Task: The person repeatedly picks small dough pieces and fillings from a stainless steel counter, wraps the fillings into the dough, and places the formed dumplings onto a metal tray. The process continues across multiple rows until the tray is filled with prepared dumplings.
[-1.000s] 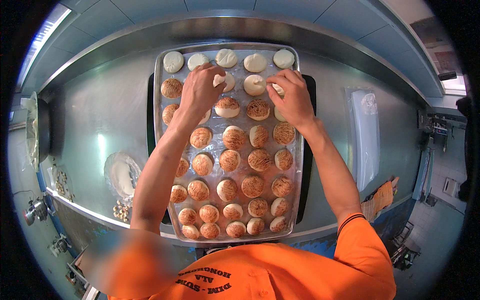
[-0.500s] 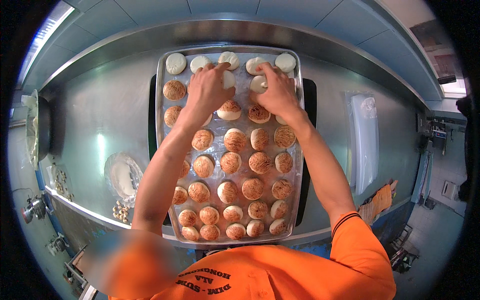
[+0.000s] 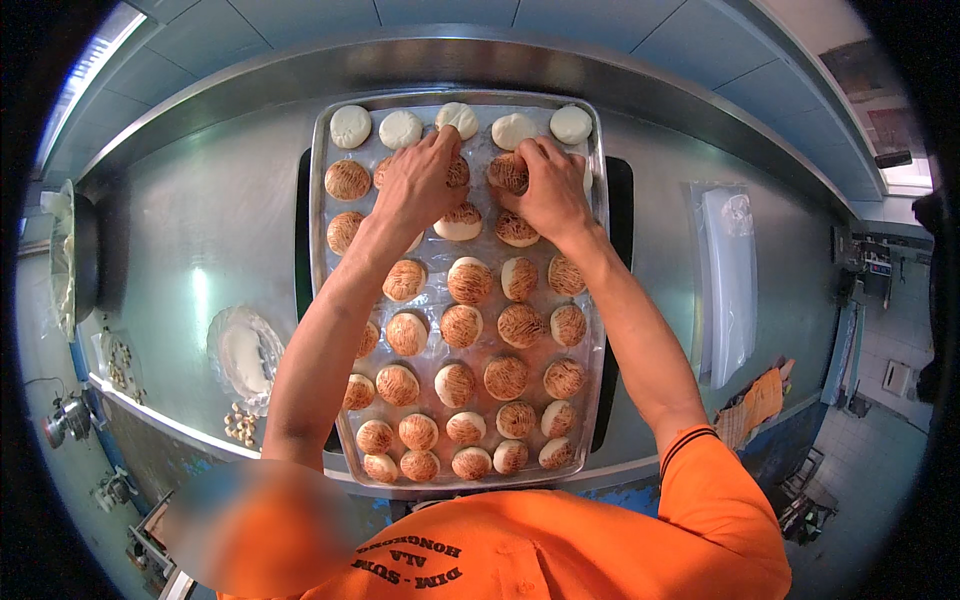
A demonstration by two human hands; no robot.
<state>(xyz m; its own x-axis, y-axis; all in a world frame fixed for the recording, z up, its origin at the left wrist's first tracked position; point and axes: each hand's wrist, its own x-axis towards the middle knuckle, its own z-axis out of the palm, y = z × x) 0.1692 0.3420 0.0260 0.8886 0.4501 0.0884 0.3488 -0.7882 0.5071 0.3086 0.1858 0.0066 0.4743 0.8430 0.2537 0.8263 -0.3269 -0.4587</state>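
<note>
Rows of round buns fill a large metal tray (image 3: 320, 240) in front of me. Near its far end, the fingers of my left hand (image 3: 418, 182) close around a bun (image 3: 457, 172) whose brown, streaked face points up. My right hand (image 3: 553, 190) grips the neighbouring bun (image 3: 507, 174), also brown side up, with thumb and fingers at its edges. Plain white buns (image 3: 350, 127) form the farthest row. In the nearer rows, browned buns (image 3: 469, 280) show dark scratch-like streaks, some with a pale side exposed. My hands and wrists partly cover other buns.
The tray rests on a steel worktop (image 3: 240, 200). To the left are a clear plastic container (image 3: 245, 355) with white contents and small pale pieces (image 3: 240, 425). A long plastic-wrapped bundle (image 3: 728, 285) lies at right, beyond an orange cloth (image 3: 765, 398). A steel ledge (image 3: 480, 70) runs behind.
The two buns at my fingers, pale side up before, now show their brown faces. Both hands have stayed over the same row, shifting only slightly.
</note>
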